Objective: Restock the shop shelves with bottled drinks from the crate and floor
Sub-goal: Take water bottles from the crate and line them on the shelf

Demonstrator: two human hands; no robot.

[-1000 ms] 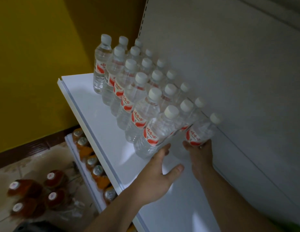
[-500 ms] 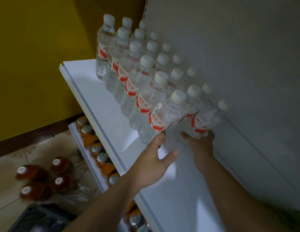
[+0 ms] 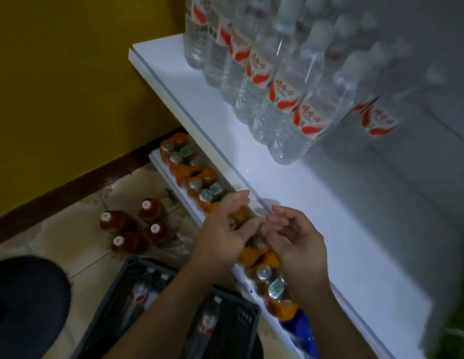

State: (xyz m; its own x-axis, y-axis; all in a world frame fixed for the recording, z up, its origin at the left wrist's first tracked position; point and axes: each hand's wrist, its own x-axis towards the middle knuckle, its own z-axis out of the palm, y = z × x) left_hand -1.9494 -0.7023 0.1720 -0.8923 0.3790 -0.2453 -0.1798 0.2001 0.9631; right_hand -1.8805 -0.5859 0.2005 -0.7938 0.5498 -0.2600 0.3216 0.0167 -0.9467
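Rows of clear water bottles (image 3: 285, 99) with red-and-white labels stand on the white upper shelf (image 3: 316, 203), against the grey back panel. My left hand (image 3: 225, 231) and my right hand (image 3: 295, 242) hover side by side over the shelf's front edge, palms facing each other, fingers apart, holding nothing. Below them a dark plastic crate (image 3: 148, 307) on the floor holds more water bottles. Several brown drink bottles (image 3: 135, 229) with white caps stand on the tiled floor to the crate's left.
Orange drink bottles (image 3: 197, 182) fill the lower shelf beneath the white one. A yellow wall (image 3: 70, 86) with a dark skirting runs along the left. A dark rounded shape (image 3: 23, 307) sits at the bottom left. Something blue (image 3: 300, 330) lies at the lower shelf's near end.
Both hands have let go of the water bottles and pulled back from the row to the shelf's front edge. The view has tilted down, showing the crate and floor.
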